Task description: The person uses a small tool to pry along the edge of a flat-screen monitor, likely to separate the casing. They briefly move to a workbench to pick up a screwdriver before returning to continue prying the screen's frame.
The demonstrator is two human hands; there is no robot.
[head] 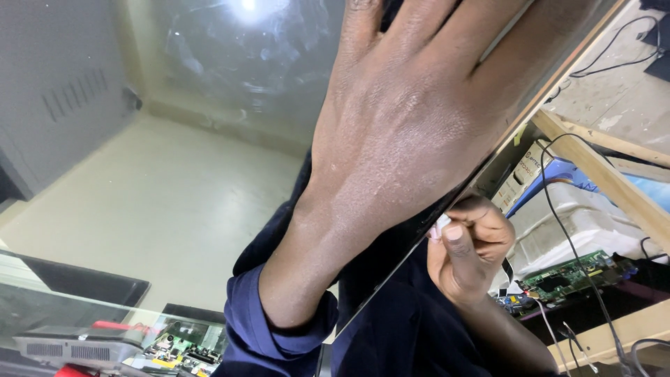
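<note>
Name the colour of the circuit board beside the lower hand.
Green circuit board, in the head view.

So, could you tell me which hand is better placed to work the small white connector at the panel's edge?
Right, I'd say. The right hand pinches the connector at the edge, while the left hand lies flat on the panel, apparently bracing it.

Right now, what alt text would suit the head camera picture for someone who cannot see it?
A left hand lies flat on a large glossy screen panel, while the right hand pinches a small white connector at the panel's edge. A green circuit board and black cables lie beyond.
</note>
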